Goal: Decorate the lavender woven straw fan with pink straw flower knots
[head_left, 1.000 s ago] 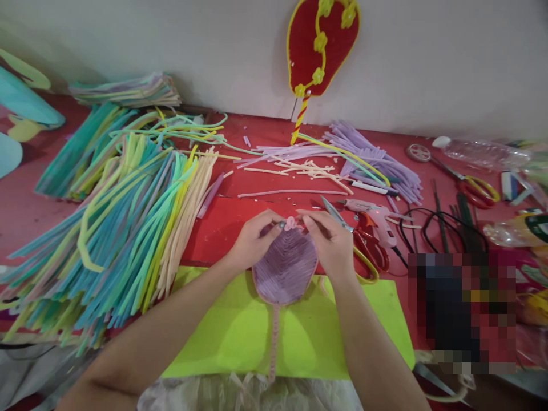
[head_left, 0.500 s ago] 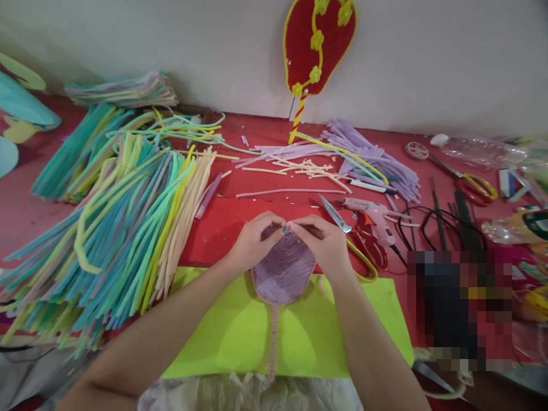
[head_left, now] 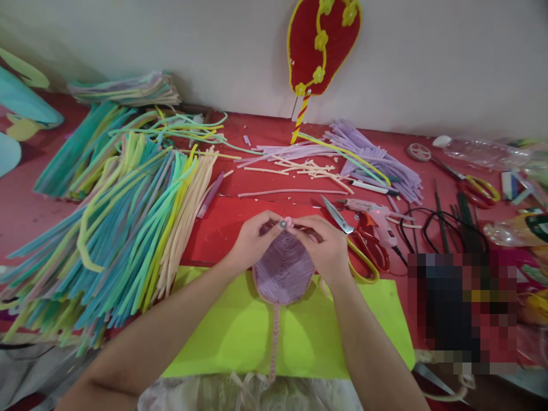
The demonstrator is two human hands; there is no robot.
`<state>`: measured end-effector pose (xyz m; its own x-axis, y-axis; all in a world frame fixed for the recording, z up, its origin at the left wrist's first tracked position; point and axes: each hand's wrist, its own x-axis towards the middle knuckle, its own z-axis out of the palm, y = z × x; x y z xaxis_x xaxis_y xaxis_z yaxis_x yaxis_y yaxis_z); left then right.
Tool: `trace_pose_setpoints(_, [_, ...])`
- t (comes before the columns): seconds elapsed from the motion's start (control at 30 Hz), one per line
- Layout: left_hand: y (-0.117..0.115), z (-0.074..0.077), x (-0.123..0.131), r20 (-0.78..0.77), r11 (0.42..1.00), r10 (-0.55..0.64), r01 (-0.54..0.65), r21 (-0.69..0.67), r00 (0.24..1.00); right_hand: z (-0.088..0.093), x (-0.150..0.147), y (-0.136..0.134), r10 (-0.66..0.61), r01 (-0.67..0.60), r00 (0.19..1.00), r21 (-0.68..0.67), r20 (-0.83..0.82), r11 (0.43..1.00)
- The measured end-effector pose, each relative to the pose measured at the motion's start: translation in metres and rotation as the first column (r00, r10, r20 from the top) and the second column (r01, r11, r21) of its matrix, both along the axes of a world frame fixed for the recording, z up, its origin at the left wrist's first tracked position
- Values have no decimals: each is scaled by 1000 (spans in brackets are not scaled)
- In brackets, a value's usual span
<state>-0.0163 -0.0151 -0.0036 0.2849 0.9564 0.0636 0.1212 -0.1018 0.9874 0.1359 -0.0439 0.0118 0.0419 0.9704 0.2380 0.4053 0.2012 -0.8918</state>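
My left hand (head_left: pixel 256 238) and my right hand (head_left: pixel 326 242) meet above the top of a purple fan made of pipe cleaners (head_left: pixel 283 274). Both are closed, with thumbs and fingertips pinching a small pink pipe cleaner curl (head_left: pixel 289 221). The fan lies below them with a pink edging and a pink wrapped handle (head_left: pixel 274 342) pointing toward me. My hands cover its upper sides. Underneath is a yellow-green sheet (head_left: pixel 214 337). Scissors (head_left: pixel 355 237) with red and yellow handles lie just right of my right hand.
Bundles of coloured pipe cleaners (head_left: pixel 132 222) spread over the left side. Purple pipe cleaners (head_left: pixel 377 160) lie at the back. A pink glue gun (head_left: pixel 377 217) rests on the right, with black cable near it. A red and yellow fan (head_left: pixel 323 45) leans against the wall.
The pink curl now shows between my fingertips, where it was mostly hidden before. My hands stay over the fan's top, and the view has shifted slightly.
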Motion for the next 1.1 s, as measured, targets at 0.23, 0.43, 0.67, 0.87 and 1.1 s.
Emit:
trace_pose_setpoints(0.23, [-2,5,0,26,999,-14,15,-46,1000,-8,5,1,3,-78,975,330,222,941])
trace_pose_setpoints(0.43, [1,6,-3,63,992,-94,98,-74,994,-9,8,2,65,-151,967,348,245,925])
trace_pose_setpoints(0.67, [3,4,-6,-27,991,-124,125,54,992,-7,10,2,109,-224,949,387,297,895])
trace_pose_setpoints(0.87, [4,-1,-7,-166,964,-98,135,229,981,-8,11,2,118,-255,930,377,350,890])
trace_pose_setpoints(1.1, [2,0,-5,-190,955,-59,111,274,980,-10,10,2,103,-230,938,368,332,901])
